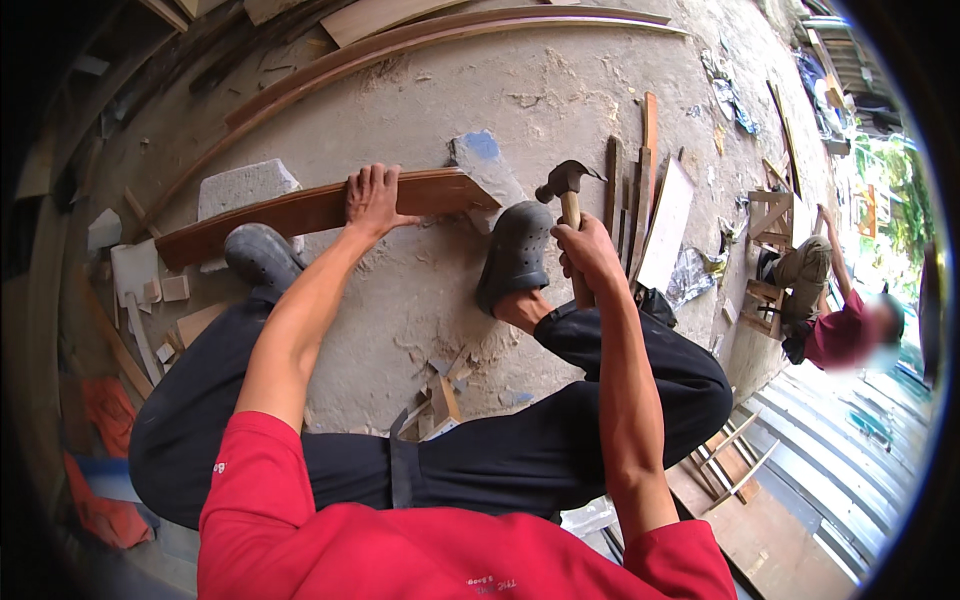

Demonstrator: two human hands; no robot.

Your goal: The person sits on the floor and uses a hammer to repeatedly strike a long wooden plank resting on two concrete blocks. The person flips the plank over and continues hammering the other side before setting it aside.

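Observation:
A reddish-brown wooden board point(290, 208) lies across the floor before me, raised on a white block point(245, 186) at its left and a grey block point(487, 165) at its right end. My left hand point(374, 200) rests over the board's top edge, fingers on the far side and thumb stretched out to the right. In my right hand point(590, 252) is a claw hammer point(569, 183), gripped by its wooden handle. The hammer's head is up, just right of my right shoe point(518, 255) and apart from the board.
Long planks point(440, 33) lie along the far side. Upright-looking wood strips point(648, 165) and a pale board point(667, 225) lie right of the hammer. Wood scraps point(441, 397) are between my legs. Another person point(838, 325) sits at the far right near a small wooden frame point(768, 217).

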